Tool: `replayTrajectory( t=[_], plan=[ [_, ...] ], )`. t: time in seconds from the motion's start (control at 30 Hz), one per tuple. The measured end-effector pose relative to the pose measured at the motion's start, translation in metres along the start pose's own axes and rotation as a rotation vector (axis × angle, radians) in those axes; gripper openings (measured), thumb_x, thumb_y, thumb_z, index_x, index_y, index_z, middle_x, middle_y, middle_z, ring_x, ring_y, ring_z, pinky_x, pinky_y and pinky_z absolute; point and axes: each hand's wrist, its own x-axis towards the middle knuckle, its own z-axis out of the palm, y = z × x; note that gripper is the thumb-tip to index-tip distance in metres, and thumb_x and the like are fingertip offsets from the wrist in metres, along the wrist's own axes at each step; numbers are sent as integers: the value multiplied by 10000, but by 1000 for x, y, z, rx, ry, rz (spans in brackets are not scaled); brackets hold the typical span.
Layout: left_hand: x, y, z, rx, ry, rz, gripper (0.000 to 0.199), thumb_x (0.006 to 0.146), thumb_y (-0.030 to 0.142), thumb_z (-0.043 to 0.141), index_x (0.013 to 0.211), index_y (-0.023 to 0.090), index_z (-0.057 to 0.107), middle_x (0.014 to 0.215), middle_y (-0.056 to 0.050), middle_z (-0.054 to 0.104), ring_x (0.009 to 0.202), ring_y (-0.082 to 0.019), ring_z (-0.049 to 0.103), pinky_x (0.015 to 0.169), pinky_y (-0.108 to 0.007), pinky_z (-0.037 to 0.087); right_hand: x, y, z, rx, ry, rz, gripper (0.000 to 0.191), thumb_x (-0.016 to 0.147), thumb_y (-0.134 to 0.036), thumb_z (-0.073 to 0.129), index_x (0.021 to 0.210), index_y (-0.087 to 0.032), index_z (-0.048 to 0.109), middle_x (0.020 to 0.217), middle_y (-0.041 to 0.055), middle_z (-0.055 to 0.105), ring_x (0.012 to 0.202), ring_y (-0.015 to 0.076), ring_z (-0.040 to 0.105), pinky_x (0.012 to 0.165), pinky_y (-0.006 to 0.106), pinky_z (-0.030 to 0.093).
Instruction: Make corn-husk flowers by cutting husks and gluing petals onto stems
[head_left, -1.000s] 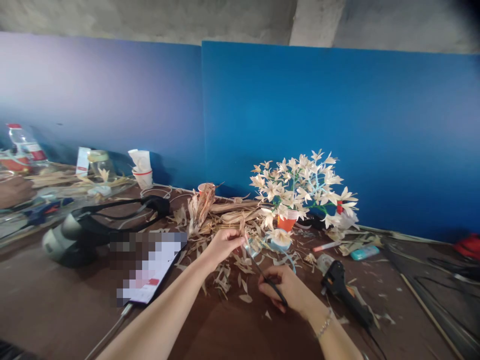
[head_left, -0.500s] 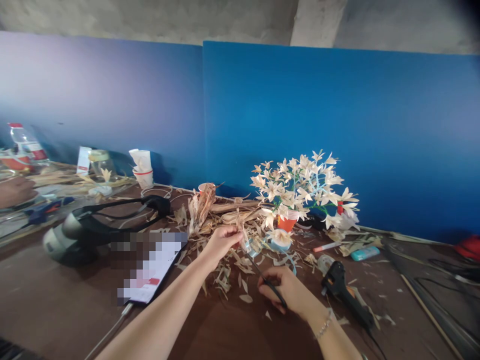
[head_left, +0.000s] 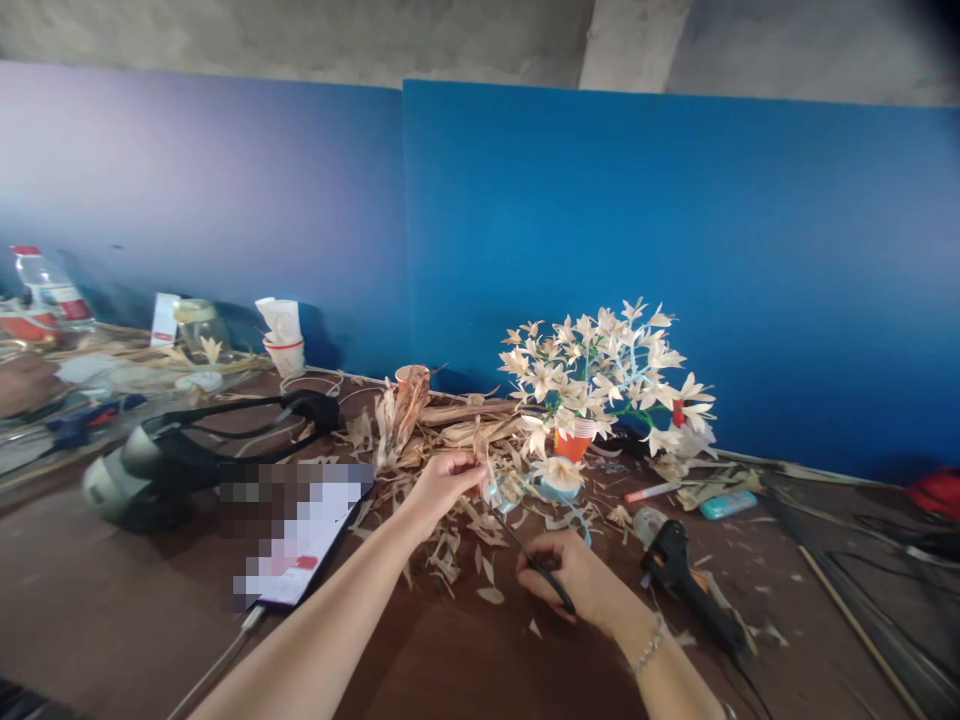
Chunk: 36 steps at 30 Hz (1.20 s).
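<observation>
My left hand (head_left: 444, 488) pinches a small piece of dried husk (head_left: 481, 442) upright between thumb and fingertips, over the middle of the table. In my right hand (head_left: 576, 572), closed around the black handles, is a pair of scissors (head_left: 511, 532). Its blades point up and left toward the husk piece; whether they touch it I cannot tell. Pale husk scraps (head_left: 444, 562) lie below and around both hands. Behind them, a bunch of cream husk flowers (head_left: 592, 365) stands in an orange paper cup (head_left: 573, 440). A roll of light-blue tape (head_left: 559, 490) lies beyond my right hand.
A glue gun (head_left: 686, 580) lies right of my right hand, near a teal packet (head_left: 729, 505). On the left are a phone (head_left: 315, 535) with a cable and a grey-black headset (head_left: 142, 475). Another person's hand (head_left: 26, 385) shows at the far left. A blue panel (head_left: 675, 220) stands behind.
My hands keep nearly the same pose, with the husk piece and scissors still held. The view has shifted very slightly. At the far left, the other person's hand has moved a little.
</observation>
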Motion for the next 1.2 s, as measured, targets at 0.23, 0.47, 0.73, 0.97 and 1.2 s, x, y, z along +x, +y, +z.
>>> replayTrajectory(
  t=[0.23, 0.47, 0.73, 0.97, 1.2],
  plan=[
    [0, 4, 0, -58, 35, -36, 221, 633, 289, 683, 787, 130, 684, 647, -9, 640, 596, -120, 557, 601, -228, 427, 0, 1, -1, -9, 14, -10, 127, 712, -284, 575, 696, -158, 580, 417, -77, 429, 312, 36, 331, 289, 138, 223],
    [0, 4, -2, -70, 65, -56, 237, 606, 271, 698, 800, 139, 671, 687, -32, 666, 625, -153, 593, 575, -241, 422, 2, -2, -2, -33, 49, -14, 121, 696, -269, 583, 675, -150, 585, 419, -72, 427, 321, 31, 332, 301, 136, 231],
    [0, 6, -1, -83, 86, -23, 160, 588, 227, 698, 711, 127, 673, 648, -25, 653, 599, -135, 576, 577, -236, 420, 4, 0, 2, 24, 81, 0, 112, 679, -270, 584, 674, -159, 578, 399, -83, 414, 294, 33, 321, 283, 143, 223],
    [1, 3, -1, -97, 87, -33, 182, 594, 236, 703, 733, 122, 674, 670, -36, 667, 624, -146, 597, 619, -254, 452, 4, 2, 1, 11, 85, -28, 149, 682, -303, 587, 669, -154, 577, 418, -76, 421, 313, 38, 332, 294, 147, 227],
    [2, 2, -1, -111, 97, -17, 181, 600, 237, 707, 736, 121, 678, 684, -42, 678, 642, -153, 613, 625, -253, 468, 2, -5, 2, 48, 92, -5, 142, 666, -293, 599, 654, -153, 580, 408, -76, 426, 301, 33, 318, 287, 150, 221]
  ],
)
